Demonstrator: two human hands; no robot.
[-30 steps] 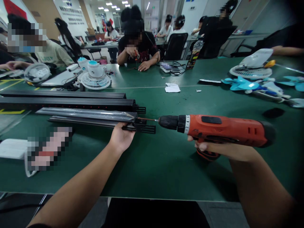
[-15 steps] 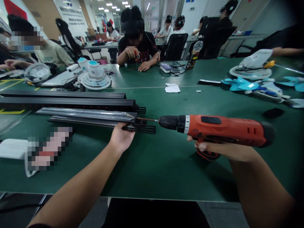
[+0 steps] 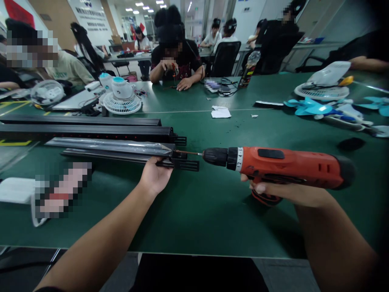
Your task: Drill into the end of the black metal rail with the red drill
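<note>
My right hand (image 3: 267,189) is wrapped round the handle of a red and black cordless drill (image 3: 291,165), which lies level and points left. A long thin bit (image 3: 190,153) runs from its chuck to the end of a black metal profile (image 3: 121,147) with clear film along its top. Whether the tip sits in a screw there is too small to tell. My left hand (image 3: 157,176) grips that profile from below near its right end, with the fingers partly hidden under it. A black slotted bracket (image 3: 187,165) juts out just beyond this hand.
Two more black profiles (image 3: 88,132) lie behind. A pinkish blurred object (image 3: 65,190) and a white item (image 3: 16,190) are at the left. Fan parts (image 3: 123,101), blue fan blades (image 3: 308,107), paper (image 3: 221,112) and a bottle (image 3: 249,71) stand farther back. A person (image 3: 174,52) works opposite with a screwdriver.
The rear of the drill has shifted very slightly to the right. The bit and both hands otherwise hold their places at the profile's end.
</note>
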